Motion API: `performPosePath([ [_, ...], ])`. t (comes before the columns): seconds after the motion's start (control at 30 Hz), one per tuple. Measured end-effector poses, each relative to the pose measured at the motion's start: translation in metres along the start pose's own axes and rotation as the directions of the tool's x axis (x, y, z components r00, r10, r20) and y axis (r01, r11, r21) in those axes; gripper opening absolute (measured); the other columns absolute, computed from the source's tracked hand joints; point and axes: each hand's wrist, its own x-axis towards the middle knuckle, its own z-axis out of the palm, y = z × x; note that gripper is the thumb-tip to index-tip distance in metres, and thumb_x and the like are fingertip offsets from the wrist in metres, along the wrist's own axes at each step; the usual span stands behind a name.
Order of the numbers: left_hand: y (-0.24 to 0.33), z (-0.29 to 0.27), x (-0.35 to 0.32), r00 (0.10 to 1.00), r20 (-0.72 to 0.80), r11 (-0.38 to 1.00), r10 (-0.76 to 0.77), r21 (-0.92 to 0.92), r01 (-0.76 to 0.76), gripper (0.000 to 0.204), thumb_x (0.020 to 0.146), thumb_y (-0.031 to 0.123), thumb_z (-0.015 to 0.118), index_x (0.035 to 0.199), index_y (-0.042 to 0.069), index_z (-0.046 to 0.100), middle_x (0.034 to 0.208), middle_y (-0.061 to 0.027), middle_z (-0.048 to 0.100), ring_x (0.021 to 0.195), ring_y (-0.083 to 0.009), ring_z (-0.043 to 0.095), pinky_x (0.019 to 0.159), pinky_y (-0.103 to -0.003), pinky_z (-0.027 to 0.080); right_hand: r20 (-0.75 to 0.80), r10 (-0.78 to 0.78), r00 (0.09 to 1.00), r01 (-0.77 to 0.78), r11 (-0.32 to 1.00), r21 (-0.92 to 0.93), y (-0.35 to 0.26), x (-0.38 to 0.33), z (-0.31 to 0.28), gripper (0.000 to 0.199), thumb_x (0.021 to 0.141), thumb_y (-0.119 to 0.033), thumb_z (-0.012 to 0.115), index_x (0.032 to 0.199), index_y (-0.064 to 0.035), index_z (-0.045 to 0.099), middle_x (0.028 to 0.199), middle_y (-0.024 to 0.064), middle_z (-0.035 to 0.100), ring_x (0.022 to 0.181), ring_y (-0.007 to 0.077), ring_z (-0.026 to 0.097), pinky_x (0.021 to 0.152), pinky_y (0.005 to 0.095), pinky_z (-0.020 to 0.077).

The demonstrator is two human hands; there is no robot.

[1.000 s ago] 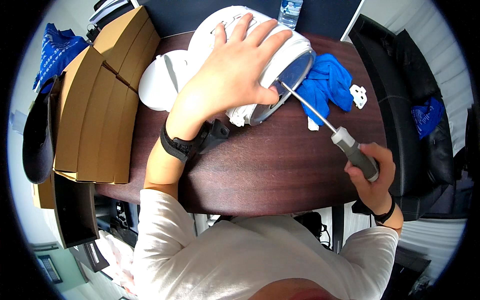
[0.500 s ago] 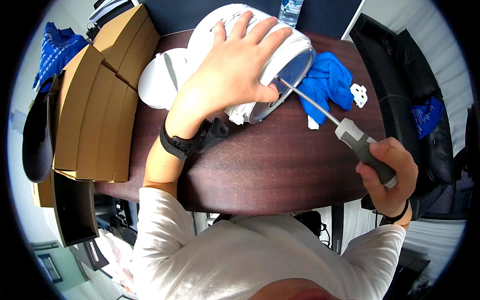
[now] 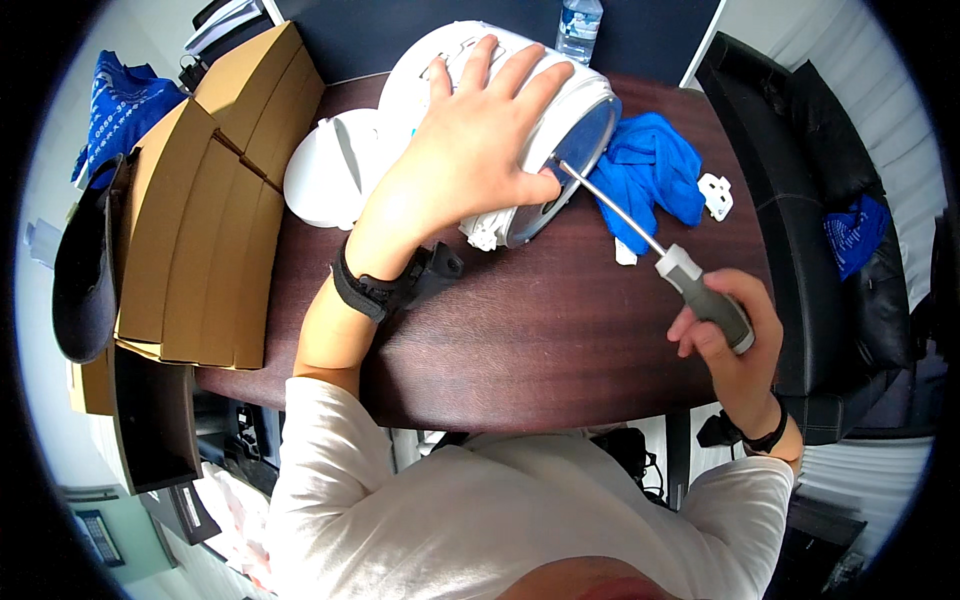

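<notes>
A white rounded appliance lies on its side on the dark brown table, its shiny round end turned right. Across its top lies my left hand, fingers spread, thumb over the edge by that end. My right hand has its fingers around the grey handle of a screwdriver. The long shaft slants up and left, and its tip meets the round end next to my left thumb. Whether the tip sits in a screw, I cannot make out. A blue cloth lies crumpled right of the appliance.
Brown cardboard boxes stand along the table's left side. A white round piece lies left of the appliance. A water bottle stands behind it. Right of the cloth is a small white part. A black sofa stands beyond the right edge.
My right hand and the screwdriver handle have shifted left; its tip stays at the round end. More of my right fingers have loosened from the handle. My left hand keeps its place on the appliance.
</notes>
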Motion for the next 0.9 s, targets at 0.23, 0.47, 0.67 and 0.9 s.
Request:
performPosePath([
  [0.23,0.002,0.002,0.0,1.0,-0.015,1.0,-0.012,-0.003,0.011,0.085,0.067,0.035,0.069,0.146,0.017,0.043,0.149,-0.0163,0.043,0.139,-0.0479,0.034,0.108,-0.07,0.026,0.082,0.121,0.989,-0.138,0.959,0.246,-0.022,0.016,-0.009,0.049,0.104,-0.041,0.046,0.13,-0.0003,0.048,0.091,0.0136,0.061,0.075,0.018,0.063,0.062,0.0293,0.0523],
  [0.47,0.003,0.003,0.0,0.999,-0.035,1.0,-0.024,-0.014,0.023,0.082,0.069,0.033,0.069,0.145,0.018,0.044,0.148,-0.0163,0.044,0.138,-0.048,0.035,0.107,-0.071,0.027,0.293,-0.162,0.942,0.255,0.915,-0.312,-0.044,0.027,-0.014,0.037,0.093,-0.019,0.061,0.125,-0.0001,0.057,0.096,0.0136,0.059,0.075,0.0187,0.06,0.065,0.0293,0.0462],
  [0.67,0.004,0.007,0.0,0.997,-0.059,0.999,-0.039,0.001,0.039,0.081,0.069,0.032,0.07,0.144,0.018,0.044,0.147,-0.0163,0.045,0.137,-0.048,0.036,0.106,-0.071,0.028,0.387,-0.169,0.907,0.359,0.79,-0.497,-0.049,0.028,-0.013,0.043,0.082,-0.011,0.071,0.123,-0.0048,0.06,0.1,0.0151,0.057,0.074,0.0272,0.061,0.065,0.0342,0.0495],
  [0.9,0.004,0.008,0.002,0.998,-0.045,0.999,-0.041,0.005,0.042,0.081,0.069,0.033,0.069,0.145,0.018,0.044,0.147,-0.0169,0.045,0.137,-0.0478,0.037,0.106,-0.07,0.029,0.441,-0.116,0.89,0.416,0.601,-0.682,-0.051,0.028,-0.018,0.041,0.078,-0.007,0.075,0.117,-0.0083,0.062,0.101,0.0134,0.057,0.083,0.0287,0.061,0.066,0.0346,0.0503],
])
